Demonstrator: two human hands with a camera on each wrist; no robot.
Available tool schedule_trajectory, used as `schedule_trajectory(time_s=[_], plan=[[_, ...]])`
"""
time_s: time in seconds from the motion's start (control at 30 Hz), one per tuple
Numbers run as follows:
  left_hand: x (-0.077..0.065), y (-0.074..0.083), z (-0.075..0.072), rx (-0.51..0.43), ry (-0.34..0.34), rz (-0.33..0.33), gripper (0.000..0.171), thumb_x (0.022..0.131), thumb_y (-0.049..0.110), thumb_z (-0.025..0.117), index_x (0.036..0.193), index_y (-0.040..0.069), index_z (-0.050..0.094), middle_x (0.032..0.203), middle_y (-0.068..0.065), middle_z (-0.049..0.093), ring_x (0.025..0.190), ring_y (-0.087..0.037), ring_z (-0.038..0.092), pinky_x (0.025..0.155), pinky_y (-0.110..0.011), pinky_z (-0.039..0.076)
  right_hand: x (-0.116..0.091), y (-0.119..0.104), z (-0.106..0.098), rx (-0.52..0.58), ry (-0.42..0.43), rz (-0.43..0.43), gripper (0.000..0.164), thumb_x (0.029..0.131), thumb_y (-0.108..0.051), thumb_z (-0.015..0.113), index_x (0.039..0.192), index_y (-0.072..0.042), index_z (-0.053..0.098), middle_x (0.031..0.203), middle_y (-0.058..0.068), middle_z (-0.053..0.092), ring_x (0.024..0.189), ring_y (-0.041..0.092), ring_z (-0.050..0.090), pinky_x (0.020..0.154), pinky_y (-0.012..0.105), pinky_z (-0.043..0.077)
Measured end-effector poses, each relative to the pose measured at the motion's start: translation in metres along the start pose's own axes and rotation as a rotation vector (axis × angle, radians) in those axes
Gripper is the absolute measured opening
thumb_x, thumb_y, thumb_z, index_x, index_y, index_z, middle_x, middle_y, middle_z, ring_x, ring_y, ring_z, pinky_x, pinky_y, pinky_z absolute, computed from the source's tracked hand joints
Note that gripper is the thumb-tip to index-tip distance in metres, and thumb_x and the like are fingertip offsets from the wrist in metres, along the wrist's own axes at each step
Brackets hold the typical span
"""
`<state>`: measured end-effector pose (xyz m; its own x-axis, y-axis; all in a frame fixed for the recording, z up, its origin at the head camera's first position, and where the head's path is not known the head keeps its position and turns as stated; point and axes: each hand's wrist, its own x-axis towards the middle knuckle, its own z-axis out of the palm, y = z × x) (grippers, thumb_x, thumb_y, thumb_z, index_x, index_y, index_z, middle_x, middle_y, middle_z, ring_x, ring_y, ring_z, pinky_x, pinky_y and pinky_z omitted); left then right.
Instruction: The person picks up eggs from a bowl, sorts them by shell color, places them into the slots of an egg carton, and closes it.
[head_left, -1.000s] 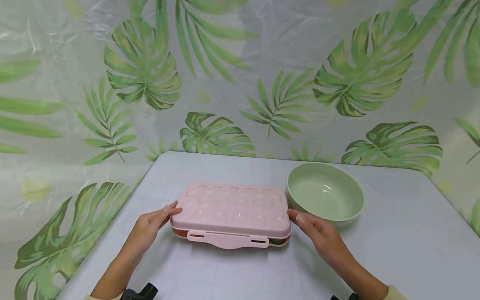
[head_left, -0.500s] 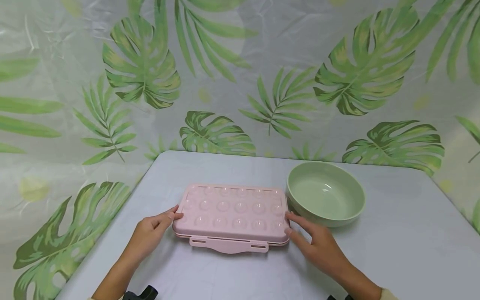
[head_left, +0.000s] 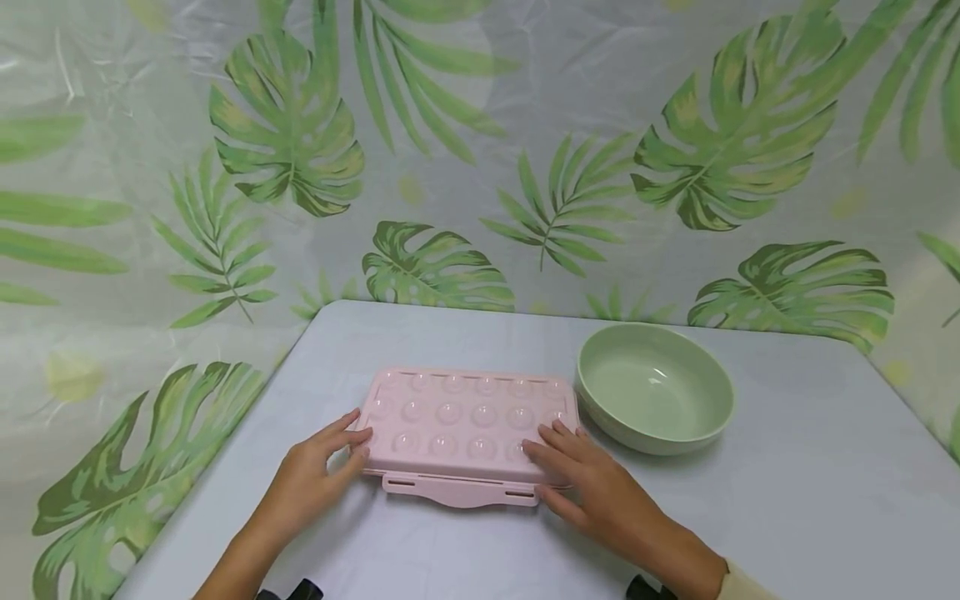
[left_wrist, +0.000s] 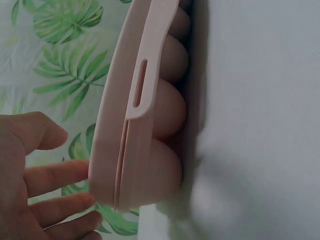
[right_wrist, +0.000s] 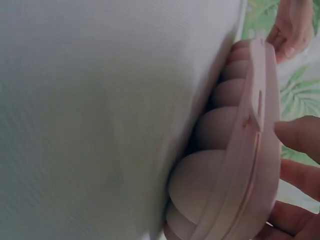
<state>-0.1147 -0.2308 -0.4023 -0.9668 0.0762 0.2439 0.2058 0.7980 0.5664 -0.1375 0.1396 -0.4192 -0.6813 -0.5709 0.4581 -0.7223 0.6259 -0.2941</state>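
Note:
A pink plastic egg box (head_left: 465,425) lies on the white table, its domed lid down and its front latch flap (head_left: 459,490) facing me. The rounded egg-shaped cups (left_wrist: 167,112) of its base show below the lid in the left wrist view. My left hand (head_left: 311,467) is at the box's left end, with loosely bent fingers (left_wrist: 60,207) reaching the lid's edge. Over the front right corner lies my right hand (head_left: 596,483), fingers spread on the lid and thumb by the flap's right end. What the box contains is hidden.
A light green bowl (head_left: 656,387) stands right behind the box's right end. Behind the table (head_left: 810,450) hangs a leaf-patterned sheet (head_left: 450,125). The table's left edge runs along the left of the work area.
The lid's front has come down, covering the orange and green bits that showed in the gap. My right hand has moved from the right end onto the lid's corner; the left shifted slightly forward.

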Motion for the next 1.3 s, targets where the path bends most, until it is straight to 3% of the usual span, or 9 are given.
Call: schedule_trajectory(time_s=[0.17, 0.4, 0.53, 0.83, 1.07, 1.3], plan=[[0.003, 0.008, 0.005, 0.11, 0.022, 0.117, 0.041, 0.085, 0.023, 0.072, 0.12, 0.004, 0.068, 0.137, -0.007, 0.055, 0.129, -0.03, 0.048, 0.101, -0.051, 0.042, 0.002, 0.0, -0.002, -0.059, -0.007, -0.028, 0.052, 0.079, -0.029, 0.079, 0.128, -0.019, 0.064, 0.135, 0.01, 0.057, 0.128, 0.029, 0.049, 0.102, 0.048, 0.042], [0.007, 0.012, 0.012, 0.189, -0.092, 0.254, 0.059, 0.082, 0.035, 0.076, 0.134, 0.013, 0.058, 0.144, -0.007, 0.049, 0.138, -0.032, 0.035, 0.111, -0.053, 0.028, 0.007, -0.003, 0.001, -0.111, -0.034, -0.068, 0.057, 0.078, -0.036, 0.079, 0.13, -0.02, 0.063, 0.132, 0.014, 0.059, 0.125, 0.032, 0.052, 0.103, 0.049, 0.042], [0.006, 0.015, 0.012, 0.229, -0.111, 0.329, 0.067, 0.077, 0.041, 0.079, 0.134, 0.014, 0.059, 0.143, -0.008, 0.05, 0.138, -0.035, 0.035, 0.111, -0.054, 0.026, 0.009, -0.005, 0.001, -0.148, -0.056, -0.075, 0.06, 0.076, -0.037, 0.08, 0.13, -0.018, 0.062, 0.132, 0.016, 0.058, 0.125, 0.034, 0.051, 0.104, 0.05, 0.04], [0.008, 0.014, 0.018, 0.266, -0.091, 0.417, 0.075, 0.066, 0.026, 0.088, 0.133, 0.01, 0.059, 0.141, -0.012, 0.051, 0.134, -0.041, 0.038, 0.107, -0.057, 0.031, 0.008, -0.006, 0.003, -0.231, -0.05, -0.073, 0.062, 0.072, -0.038, 0.083, 0.127, -0.016, 0.063, 0.128, 0.017, 0.06, 0.123, 0.036, 0.053, 0.102, 0.053, 0.041], [0.01, 0.015, 0.025, 0.352, -0.078, 0.426, 0.073, 0.063, 0.018, 0.089, 0.13, 0.011, 0.06, 0.137, -0.014, 0.055, 0.129, -0.044, 0.043, 0.102, -0.06, 0.037, 0.008, -0.005, 0.009, -0.259, 0.006, -0.107, 0.061, 0.07, -0.036, 0.084, 0.123, -0.016, 0.064, 0.123, 0.017, 0.062, 0.117, 0.036, 0.057, 0.098, 0.054, 0.044], [0.009, 0.015, 0.027, 0.397, -0.052, 0.447, 0.072, 0.062, 0.021, 0.09, 0.127, 0.012, 0.061, 0.134, -0.014, 0.057, 0.126, -0.044, 0.047, 0.098, -0.059, 0.041, 0.008, -0.004, 0.013, -0.272, 0.042, -0.134, 0.057, 0.068, -0.034, 0.084, 0.118, -0.016, 0.063, 0.117, 0.017, 0.063, 0.112, 0.037, 0.059, 0.094, 0.054, 0.047]])
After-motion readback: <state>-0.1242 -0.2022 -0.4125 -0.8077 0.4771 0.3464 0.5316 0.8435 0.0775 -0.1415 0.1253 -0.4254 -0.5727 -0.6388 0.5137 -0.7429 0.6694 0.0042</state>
